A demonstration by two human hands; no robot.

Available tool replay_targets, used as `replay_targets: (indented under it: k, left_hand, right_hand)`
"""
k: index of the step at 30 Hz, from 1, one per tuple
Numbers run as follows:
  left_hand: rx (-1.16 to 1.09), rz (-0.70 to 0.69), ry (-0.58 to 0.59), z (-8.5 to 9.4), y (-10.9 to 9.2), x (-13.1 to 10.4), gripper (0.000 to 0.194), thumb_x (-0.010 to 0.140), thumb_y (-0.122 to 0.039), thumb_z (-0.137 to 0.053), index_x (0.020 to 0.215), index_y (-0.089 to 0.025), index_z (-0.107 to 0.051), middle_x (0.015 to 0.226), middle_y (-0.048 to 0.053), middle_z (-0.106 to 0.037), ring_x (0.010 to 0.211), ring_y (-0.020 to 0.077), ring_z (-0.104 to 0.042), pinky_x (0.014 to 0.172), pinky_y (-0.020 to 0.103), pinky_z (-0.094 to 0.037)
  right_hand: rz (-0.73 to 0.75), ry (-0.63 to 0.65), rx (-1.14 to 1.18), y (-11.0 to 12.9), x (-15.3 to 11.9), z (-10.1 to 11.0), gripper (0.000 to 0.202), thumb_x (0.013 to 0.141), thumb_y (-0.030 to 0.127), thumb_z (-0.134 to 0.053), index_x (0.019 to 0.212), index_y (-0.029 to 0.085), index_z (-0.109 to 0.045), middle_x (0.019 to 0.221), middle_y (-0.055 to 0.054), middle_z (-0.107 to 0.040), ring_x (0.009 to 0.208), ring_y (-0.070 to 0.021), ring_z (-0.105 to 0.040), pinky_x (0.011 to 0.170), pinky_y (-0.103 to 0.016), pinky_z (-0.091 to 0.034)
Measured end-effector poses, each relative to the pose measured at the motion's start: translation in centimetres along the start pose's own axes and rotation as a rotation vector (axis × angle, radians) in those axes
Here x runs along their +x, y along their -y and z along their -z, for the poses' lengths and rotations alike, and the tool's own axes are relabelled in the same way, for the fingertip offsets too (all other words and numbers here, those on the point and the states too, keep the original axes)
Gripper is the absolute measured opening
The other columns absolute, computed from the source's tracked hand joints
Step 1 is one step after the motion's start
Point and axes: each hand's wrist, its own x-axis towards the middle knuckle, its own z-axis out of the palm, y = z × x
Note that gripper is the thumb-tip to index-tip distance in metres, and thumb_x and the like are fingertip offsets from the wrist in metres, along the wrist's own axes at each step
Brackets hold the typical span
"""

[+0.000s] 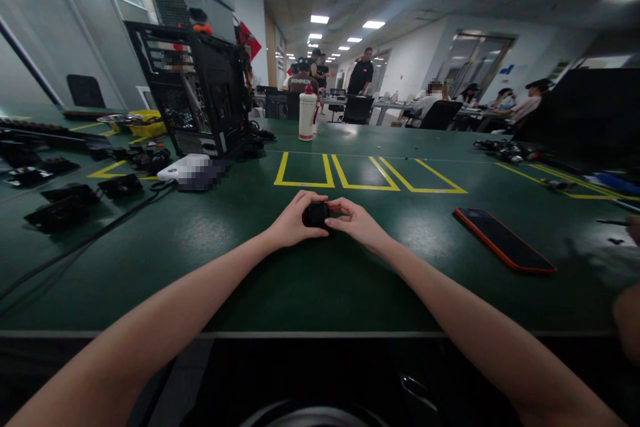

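Observation:
A small black object (316, 215) is between my two hands, low over the green table (310, 287), in front of the yellow tape outlines. My left hand (299, 219) wraps round its left side, thumb below and fingers above. On its right side, the fingertips of my right hand (353, 220) press against it. What the object is cannot be made out. An orange-edged phone (505, 240) lies flat to the right of my hands.
An open black computer case (215, 93) stands at the back left, near black parts (63, 207) and a cable. A white bottle (307, 117) stands behind the tape outlines. Part of another person's hand (634, 230) shows at the right edge. Several people are in the background.

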Motion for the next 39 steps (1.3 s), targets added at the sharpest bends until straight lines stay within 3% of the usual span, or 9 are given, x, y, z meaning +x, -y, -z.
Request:
replay_targets:
  k: [6,11,14,18,22,26,31,39]
  left_hand:
    - [-0.013,-0.016,0.038,0.2,-0.7,0.0,0.062,0.058,-0.021,-0.074,0.113,-0.023,-0.045,0.118,0.008,-0.045,0.112,0.0257,-0.043,0.093,0.044,-0.035]
    - [0.002,0.021,0.04,0.0,-0.8,0.0,0.062,0.059,-0.02,-0.073,0.113,-0.024,-0.043,0.117,0.008,-0.047,0.11,0.027,-0.044,0.089,0.044,-0.037]
    - [0.006,0.025,0.031,0.0,-0.7,0.1,0.061,0.058,-0.02,-0.073,0.112,-0.023,-0.044,0.115,0.008,-0.048,0.108,0.0266,-0.045,0.087,0.043,-0.038]
    - [0.017,0.021,0.026,0.0,-0.6,0.1,0.06,0.059,-0.021,-0.073,0.112,-0.022,-0.045,0.113,0.008,-0.049,0.104,0.0254,-0.047,0.085,0.041,-0.039]
    - [0.039,0.02,0.029,0.0,-0.9,0.0,0.06,0.06,-0.021,-0.073,0.113,-0.022,-0.045,0.111,0.007,-0.049,0.103,0.0244,-0.047,0.084,0.04,-0.04]
    - [0.035,0.025,0.022,0.0,-1.1,0.1,0.061,0.059,-0.02,-0.073,0.113,-0.022,-0.045,0.11,0.007,-0.049,0.102,0.0247,-0.047,0.084,0.041,-0.04]
    - [0.028,0.018,0.013,-0.2,-0.8,0.1,0.062,0.058,-0.02,-0.073,0.113,-0.023,-0.045,0.11,0.007,-0.049,0.102,0.0249,-0.048,0.084,0.042,-0.04]
    - [0.071,0.01,0.033,0.0,-1.0,0.0,0.061,0.06,-0.022,-0.072,0.113,-0.023,-0.044,0.11,0.006,-0.048,0.102,0.024,-0.048,0.084,0.04,-0.042]
  right_hand:
    - [-0.205,-0.013,0.11,-0.9,0.7,-0.3,0.026,0.073,0.04,-0.058,0.085,0.017,-0.058,0.08,-0.003,-0.059,0.073,-0.0129,-0.058,0.071,-0.031,-0.05]
    - [-0.109,-0.069,0.09,-0.7,0.4,-0.4,0.027,0.075,0.039,-0.057,0.095,0.021,-0.054,0.089,-0.003,-0.058,0.082,-0.0144,-0.057,0.072,-0.031,-0.051]
    - [-0.069,-0.022,0.075,-0.4,0.0,-0.1,0.029,0.074,0.033,-0.059,0.098,0.022,-0.051,0.09,-0.002,-0.057,0.083,-0.0144,-0.057,0.075,-0.033,-0.05]
    - [-0.121,0.026,0.065,-0.2,0.1,0.3,0.033,0.068,0.027,-0.065,0.097,0.019,-0.054,0.091,-0.004,-0.058,0.084,-0.0151,-0.057,0.079,-0.035,-0.049]
    - [-0.218,-0.012,0.086,-0.4,0.6,0.1,0.027,0.073,0.035,-0.059,0.09,0.014,-0.058,0.089,-0.006,-0.059,0.082,-0.0151,-0.058,0.08,-0.035,-0.048]
    - [-0.136,-0.099,0.097,0.0,0.7,-0.3,0.026,0.071,0.031,-0.062,0.092,0.018,-0.055,0.094,-0.004,-0.058,0.086,-0.0148,-0.056,0.077,-0.032,-0.048]
    - [-0.065,-0.048,0.075,0.3,0.5,-0.4,0.019,0.076,0.033,-0.056,0.09,0.021,-0.054,0.089,-0.002,-0.058,0.086,-0.0146,-0.055,0.074,-0.031,-0.048]
    - [-0.176,0.011,0.026,-0.5,0.7,0.3,0.031,0.071,0.038,-0.061,0.092,0.015,-0.057,0.092,-0.007,-0.06,0.084,-0.0171,-0.057,0.079,-0.035,-0.047]
